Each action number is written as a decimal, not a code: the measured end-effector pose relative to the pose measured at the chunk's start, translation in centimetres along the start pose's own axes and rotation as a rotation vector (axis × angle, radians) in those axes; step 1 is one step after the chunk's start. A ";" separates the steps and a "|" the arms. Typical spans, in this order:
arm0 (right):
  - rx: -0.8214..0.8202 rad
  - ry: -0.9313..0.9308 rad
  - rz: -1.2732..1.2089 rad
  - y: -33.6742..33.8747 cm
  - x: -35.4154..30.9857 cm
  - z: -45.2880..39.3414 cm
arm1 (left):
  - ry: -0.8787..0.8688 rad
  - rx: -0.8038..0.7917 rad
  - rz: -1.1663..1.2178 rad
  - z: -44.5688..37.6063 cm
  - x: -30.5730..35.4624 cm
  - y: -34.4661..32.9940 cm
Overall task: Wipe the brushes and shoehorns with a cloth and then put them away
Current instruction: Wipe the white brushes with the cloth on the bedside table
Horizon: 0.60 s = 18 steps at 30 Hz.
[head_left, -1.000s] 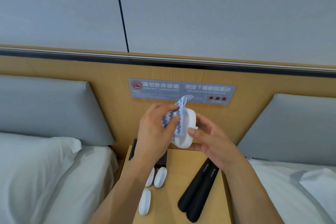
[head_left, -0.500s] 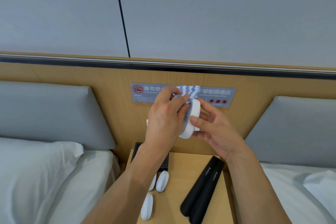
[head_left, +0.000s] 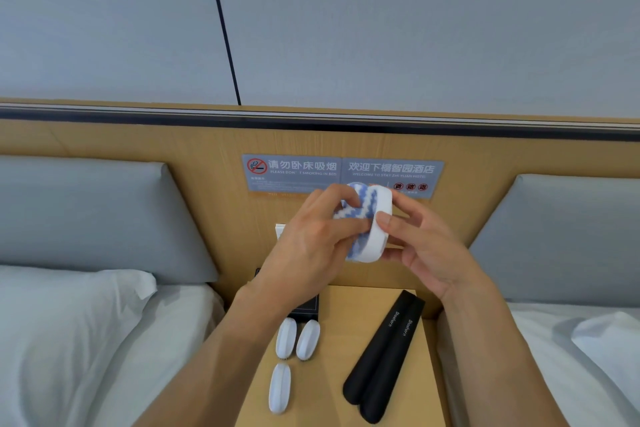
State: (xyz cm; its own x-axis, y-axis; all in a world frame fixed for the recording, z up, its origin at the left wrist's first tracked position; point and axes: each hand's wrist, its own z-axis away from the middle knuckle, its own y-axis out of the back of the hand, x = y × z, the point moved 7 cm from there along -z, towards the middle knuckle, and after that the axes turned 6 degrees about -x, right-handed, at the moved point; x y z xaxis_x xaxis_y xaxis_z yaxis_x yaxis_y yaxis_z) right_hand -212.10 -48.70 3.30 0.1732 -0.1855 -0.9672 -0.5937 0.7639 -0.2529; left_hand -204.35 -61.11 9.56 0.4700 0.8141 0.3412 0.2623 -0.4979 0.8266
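Your left hand [head_left: 311,239] pinches blue-white cloth [head_left: 356,215] against white brush [head_left: 379,225]; your right hand [head_left: 426,246] grips brush.

Left hand [head_left: 311,236] raised, fingers curled in a grip, right hand [head_left: 426,246] opposite, fingers pinching

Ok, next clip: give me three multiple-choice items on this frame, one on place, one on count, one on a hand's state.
1. Where do the black shoehorns lie?
A. on the left bed
B. on the nightstand's right part
C. in the right hand

2. How many white brushes lie on the nightstand?
A. one
B. three
C. five

3. What does the left hand do?
A. hangs idle
B. presses the blue-and-white cloth on the held white brush
C. grips a shoehorn

Key: 1 B, they lie side by side there; 2 B, two paired, one nearer; 3 B, right hand holds that brush.
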 end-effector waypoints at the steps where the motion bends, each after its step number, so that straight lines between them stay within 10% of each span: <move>1: -0.003 -0.005 0.008 0.0 0.0 0.1 | -0.039 -0.042 0.001 0.2 0.1 -0.1; 18: -0.003 -0.086 -0.028 0.5 0.8 1.2 | -0.018 -0.108 0.040 -0.2 0.7 -1.0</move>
State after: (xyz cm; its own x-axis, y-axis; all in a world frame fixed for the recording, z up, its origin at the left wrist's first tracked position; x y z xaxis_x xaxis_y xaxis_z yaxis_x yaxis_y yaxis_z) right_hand -211.28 -47.70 2.41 0.2560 -0.1529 -0.9545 -0.5899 0.7575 -0.2796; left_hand -204.44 -60.00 9.09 0.4934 0.7884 0.3674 0.1510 -0.4936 0.8564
